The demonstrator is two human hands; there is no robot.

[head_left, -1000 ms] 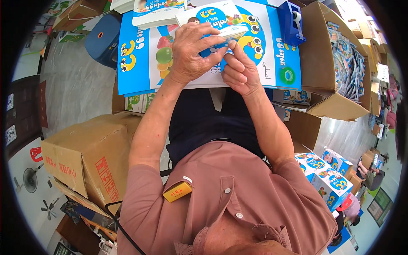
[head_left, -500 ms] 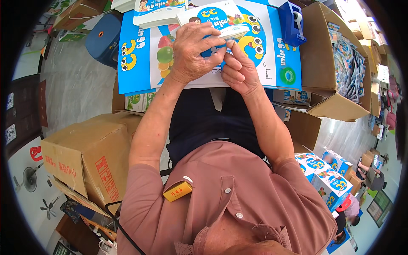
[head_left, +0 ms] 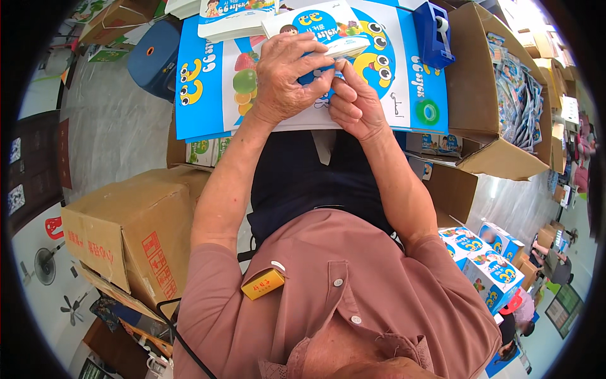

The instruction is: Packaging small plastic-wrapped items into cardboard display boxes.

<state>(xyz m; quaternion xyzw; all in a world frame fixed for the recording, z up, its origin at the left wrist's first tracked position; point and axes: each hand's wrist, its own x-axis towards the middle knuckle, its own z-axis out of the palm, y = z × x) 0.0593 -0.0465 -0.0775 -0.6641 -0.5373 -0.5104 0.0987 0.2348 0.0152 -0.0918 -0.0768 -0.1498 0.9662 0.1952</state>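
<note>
A small white and blue printed box (head_left: 344, 28) lies tilted on a large printed blue and white board (head_left: 211, 114). My left hand (head_left: 287, 79) is closed over the near edge of that box, its fingers curled and hiding part of it. Close against it, my right hand (head_left: 356, 104) pinches with thumb and forefinger at the box's near side, the other fingers folded in. Whatever sits between those right fingertips is too small to make out. To the right of my hands, a green tape roll (head_left: 428, 112) lies on the board.
Behind my left hand is a stack of printed flat cartons (head_left: 237, 28). A blue tape dispenser (head_left: 434, 38) stands at the back right, beside an open cardboard box (head_left: 470, 76) of small sachets (head_left: 514, 95). A blue stool (head_left: 151, 63) and a large carton (head_left: 126, 227) are on the left.
My right fingers have shifted very slightly at the box's near side. My left hand and the box look the same as before.
</note>
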